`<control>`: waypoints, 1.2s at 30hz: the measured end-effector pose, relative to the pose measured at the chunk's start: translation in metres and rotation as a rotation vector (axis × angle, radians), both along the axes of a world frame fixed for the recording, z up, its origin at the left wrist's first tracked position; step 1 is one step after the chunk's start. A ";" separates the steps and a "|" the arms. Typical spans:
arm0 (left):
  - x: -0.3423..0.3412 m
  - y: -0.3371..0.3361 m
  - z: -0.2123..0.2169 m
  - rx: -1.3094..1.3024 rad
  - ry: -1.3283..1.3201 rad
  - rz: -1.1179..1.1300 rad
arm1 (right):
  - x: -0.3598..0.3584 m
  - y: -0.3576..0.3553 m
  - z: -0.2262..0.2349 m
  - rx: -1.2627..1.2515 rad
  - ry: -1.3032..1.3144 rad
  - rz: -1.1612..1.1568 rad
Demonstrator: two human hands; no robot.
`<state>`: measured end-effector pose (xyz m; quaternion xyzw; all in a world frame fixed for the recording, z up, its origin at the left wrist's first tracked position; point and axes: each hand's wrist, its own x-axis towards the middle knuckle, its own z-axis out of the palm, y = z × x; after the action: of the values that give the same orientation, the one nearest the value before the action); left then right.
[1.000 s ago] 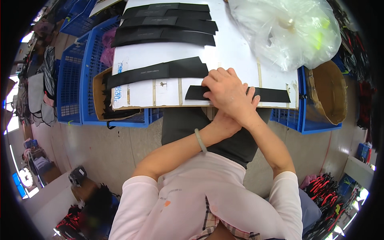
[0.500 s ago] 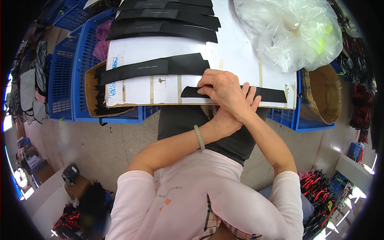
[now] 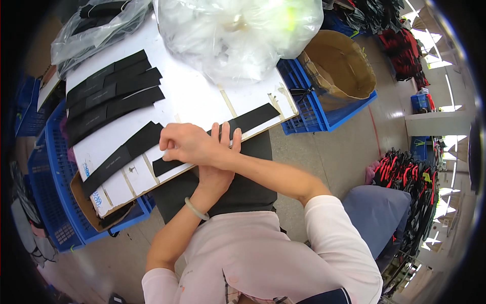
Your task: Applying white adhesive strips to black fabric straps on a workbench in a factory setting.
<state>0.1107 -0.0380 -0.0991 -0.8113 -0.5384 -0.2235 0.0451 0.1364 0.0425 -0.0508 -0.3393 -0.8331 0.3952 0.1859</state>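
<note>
A black flat strip (image 3: 258, 116) lies along the near edge of a white board-topped table, under my crossed arms. My left hand (image 3: 216, 178) passes beneath my right forearm, and its outstretched fingers rest flat on the middle of the strip. My right hand (image 3: 185, 144) is over the strip's left part, its fingers curled in and the tips close to the strip. Whatever is between those fingertips is hidden. Just left of my right hand lies another black strip (image 3: 119, 159) with a printed patch. Several similar black strips (image 3: 114, 93) overlap farther back on the left.
A large clear plastic bag (image 3: 235, 40) bulges over the table's far side, with another bag (image 3: 106, 30) at far left. Blue crates (image 3: 324, 114) stand on both sides, one holding a cardboard bin (image 3: 339, 66). Black-and-red goods (image 3: 405, 177) are piled at the right.
The view has turned right, so the table appears shifted left and tilted. My arms stay crossed over the same strip. My right hand's fingers look more curled than before.
</note>
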 end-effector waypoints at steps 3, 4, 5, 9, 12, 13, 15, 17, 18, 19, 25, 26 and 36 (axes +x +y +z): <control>-0.016 -0.007 -0.001 -0.086 -0.185 -0.056 | 0.022 -0.003 0.021 -0.363 0.516 -0.318; -0.021 -0.010 -0.001 -0.038 -0.165 -0.044 | 0.032 -0.006 0.027 -0.398 0.576 -0.439; -0.016 -0.006 0.008 -0.025 -0.183 -0.053 | 0.058 -0.005 0.023 -0.432 0.510 -0.549; -0.011 0.008 0.030 0.099 -0.185 -0.187 | 0.133 -0.001 0.027 -0.281 0.694 -0.827; -0.032 -0.014 0.053 0.039 -0.123 -0.208 | 0.154 0.007 0.035 -0.264 0.847 -0.781; -0.050 -0.014 0.073 0.047 -0.103 -0.188 | 0.156 0.008 0.038 -0.273 0.860 -0.762; -0.100 -0.010 0.110 0.313 -0.203 -0.033 | 0.143 0.010 0.052 -0.262 0.889 -0.705; -0.156 -0.003 0.118 0.316 -0.084 0.145 | 0.108 0.014 0.065 -0.180 0.839 -0.630; -0.182 -0.003 0.110 0.246 -0.052 0.223 | 0.085 0.016 0.072 -0.158 0.742 -0.565; -0.206 -0.006 0.093 0.177 -0.020 0.306 | 0.057 0.020 0.074 -0.225 0.676 -0.501; -0.225 -0.031 0.035 0.005 -0.169 0.297 | -0.120 0.074 0.027 0.507 0.305 -0.007; -0.224 -0.030 0.032 0.017 -0.167 0.266 | -0.133 0.080 0.017 0.574 0.176 0.020; -0.213 -0.021 0.080 -0.067 -0.960 0.469 | -0.114 0.074 0.060 0.074 0.273 0.017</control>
<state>-0.1024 -0.0595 -0.0192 -0.4766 -0.6721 -0.5363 -0.1833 0.0226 0.1164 0.0088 -0.2682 -0.8170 0.4081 0.3066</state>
